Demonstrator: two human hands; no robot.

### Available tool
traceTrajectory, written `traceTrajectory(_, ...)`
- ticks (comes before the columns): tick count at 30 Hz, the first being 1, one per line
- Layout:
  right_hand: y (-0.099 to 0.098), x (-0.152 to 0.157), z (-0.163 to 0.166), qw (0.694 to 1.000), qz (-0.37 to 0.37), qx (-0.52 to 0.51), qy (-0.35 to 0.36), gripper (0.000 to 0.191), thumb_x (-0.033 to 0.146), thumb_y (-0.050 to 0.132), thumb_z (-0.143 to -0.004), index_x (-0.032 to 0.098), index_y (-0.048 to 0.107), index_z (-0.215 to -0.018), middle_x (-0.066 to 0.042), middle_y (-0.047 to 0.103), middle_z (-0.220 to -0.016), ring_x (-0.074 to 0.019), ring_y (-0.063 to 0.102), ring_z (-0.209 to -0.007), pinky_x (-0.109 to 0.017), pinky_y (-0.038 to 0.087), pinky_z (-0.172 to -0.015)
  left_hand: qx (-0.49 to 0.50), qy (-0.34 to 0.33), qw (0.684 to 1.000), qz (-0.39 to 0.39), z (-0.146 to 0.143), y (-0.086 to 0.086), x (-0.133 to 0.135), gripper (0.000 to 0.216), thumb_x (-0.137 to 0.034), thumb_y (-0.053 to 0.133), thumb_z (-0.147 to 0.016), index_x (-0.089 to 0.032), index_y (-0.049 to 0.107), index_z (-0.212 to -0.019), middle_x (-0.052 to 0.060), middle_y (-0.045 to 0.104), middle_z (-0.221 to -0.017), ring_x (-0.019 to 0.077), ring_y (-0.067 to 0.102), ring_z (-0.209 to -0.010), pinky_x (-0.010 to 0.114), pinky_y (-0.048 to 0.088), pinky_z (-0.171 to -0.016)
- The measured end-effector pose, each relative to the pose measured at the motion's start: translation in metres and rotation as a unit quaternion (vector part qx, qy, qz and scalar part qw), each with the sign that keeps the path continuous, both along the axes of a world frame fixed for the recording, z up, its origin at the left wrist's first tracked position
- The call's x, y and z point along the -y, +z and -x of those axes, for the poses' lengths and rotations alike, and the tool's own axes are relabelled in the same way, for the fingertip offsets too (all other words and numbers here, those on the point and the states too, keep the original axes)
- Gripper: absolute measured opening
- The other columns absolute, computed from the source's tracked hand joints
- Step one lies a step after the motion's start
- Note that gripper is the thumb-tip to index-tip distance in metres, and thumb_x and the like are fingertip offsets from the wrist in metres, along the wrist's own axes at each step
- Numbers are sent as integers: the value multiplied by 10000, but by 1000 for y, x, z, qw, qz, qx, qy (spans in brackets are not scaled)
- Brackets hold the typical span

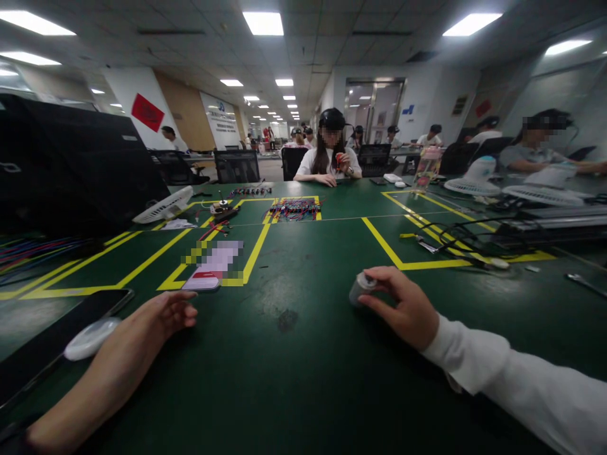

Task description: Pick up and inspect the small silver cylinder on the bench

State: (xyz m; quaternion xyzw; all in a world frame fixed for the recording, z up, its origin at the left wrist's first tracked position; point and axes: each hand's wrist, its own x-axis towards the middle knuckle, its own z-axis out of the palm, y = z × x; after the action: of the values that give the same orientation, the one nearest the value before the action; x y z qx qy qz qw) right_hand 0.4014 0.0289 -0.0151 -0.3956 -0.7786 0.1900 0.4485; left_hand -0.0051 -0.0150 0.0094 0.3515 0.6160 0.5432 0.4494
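My right hand [403, 303] grips a small grey cylinder [359, 291] with a short nub on its top, thumb on one side and fingers on the other. The cylinder stands nearly upright at the green table top [308, 366]; whether its base touches is hard to tell. On the left, my left hand [165, 314] holds nothing visible, its index finger stretched forward and the others loosely bent. Just beyond those fingertips lies a flat, pale purple, phone-like thing [215, 265], partly blurred out. A white rounded object [92, 338] sits beside my left wrist, partly behind it.
A long black slab [61, 338] lies at the left, near a black monitor [71, 158]. Wire bundles [294, 209] and a small motor-like part [220, 206] lie farther back. Black cables [455, 234] spread at the right. A person [329, 151] sits opposite.
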Motion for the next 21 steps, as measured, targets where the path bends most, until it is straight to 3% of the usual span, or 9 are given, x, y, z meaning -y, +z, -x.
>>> traceTrajectory(3, 2, 0, 33, 998, 0, 31, 57, 343, 325, 641, -806, 199, 522, -1102, -79, 596, -1077, -155, 597, -955, -332, 536, -843, 6, -6, 1000, 1, 4, -1, 1, 251, -361, 474, -918, -188, 628, -1015, 24, 721, -822, 208, 646, -818, 302, 523, -767)
traceTrajectory(6, 1, -2, 40, 996, 25, 46, 75, 349, 314, 642, -804, 206, 522, -1114, -73, 587, -1086, -151, 585, -961, -333, 522, -854, -13, -18, 1000, -4, 8, -4, 0, 275, -405, 491, -902, -201, 635, -1019, 27, 722, -849, 221, 646, -844, 315, 520, -784)
traceTrajectory(10, 1, -5, 39, 992, 92, 20, 86, 459, 317, 674, -772, 219, 477, -1175, -59, 576, -1085, -143, 582, -959, -337, 513, -870, -155, -64, 985, -32, -7, -6, -4, 314, -468, 568, -849, -234, 646, -1043, 19, 708, -891, 217, 637, -878, 312, 486, -827)
traceTrajectory(12, 1, -6, 40, 988, 133, -8, 83, 580, 319, 715, -729, 211, 423, -1219, -61, 577, -1069, -146, 586, -953, -337, 519, -856, -226, -118, 965, -62, -31, -5, -8, 313, -458, 590, -840, -246, 642, -1065, 20, 695, -905, 212, 632, -893, 315, 470, -832)
traceTrajectory(15, 2, -7, 41, 979, 184, -29, 88, 647, 312, 760, -669, 188, 414, -1201, -70, 583, -1063, -153, 592, -957, -336, 522, -851, -231, -224, 940, -112, -86, -3, -17, 304, -415, 580, -858, -253, 610, -1113, 42, 679, -998, 215, 634, -918, 347, 478, -830)
traceTrajectory(18, 2, -9, 41, 973, 197, -24, 114, 534, 306, 741, -691, 177, 462, -1128, -65, 595, -1056, -146, 598, -954, -330, 516, -861, -216, -310, 907, -185, -142, -3, -28, 322, -370, 592, -858, -246, 593, -1155, 66, 666, -1039, 210, 626, -905, 372, 487, -825)
traceTrajectory(21, 3, -10, 40, 971, 196, -25, 134, 417, 296, 699, -739, 170, 481, -1072, -58, 605, -1039, -139, 602, -945, -325, 514, -855, -206, -330, 892, -228, -177, -2, -41, 249, -363, 609, -848, -231, 652, -1054, 68, 648, -1000, 203, 612, -885, 354, 497, -769)
